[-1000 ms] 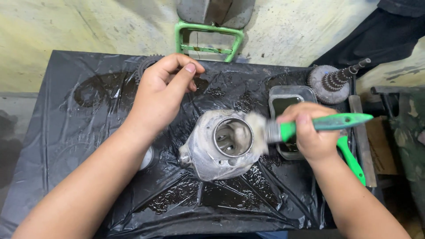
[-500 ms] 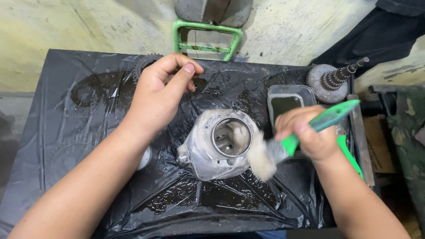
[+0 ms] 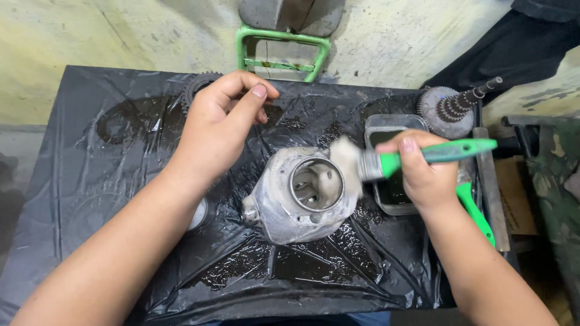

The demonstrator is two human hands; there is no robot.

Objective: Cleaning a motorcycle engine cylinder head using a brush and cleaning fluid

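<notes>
A wet black plastic sheet is covering the work surface against a stained pale wall, a green metal frame standing behind it. At centre a grey metal housing is lying with its round opening facing up. The right hand is gripping a green-handled brush, bristles touching the housing's rim. The left hand is hovering loosely curled, holding nothing. A grey tray of dark liquid is sitting beside a gear shaft.

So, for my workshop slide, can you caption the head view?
Right hand brushes the rim of a grey metal housing with a green-handled brush on black plastic sheet; left hand hovers above.
</notes>
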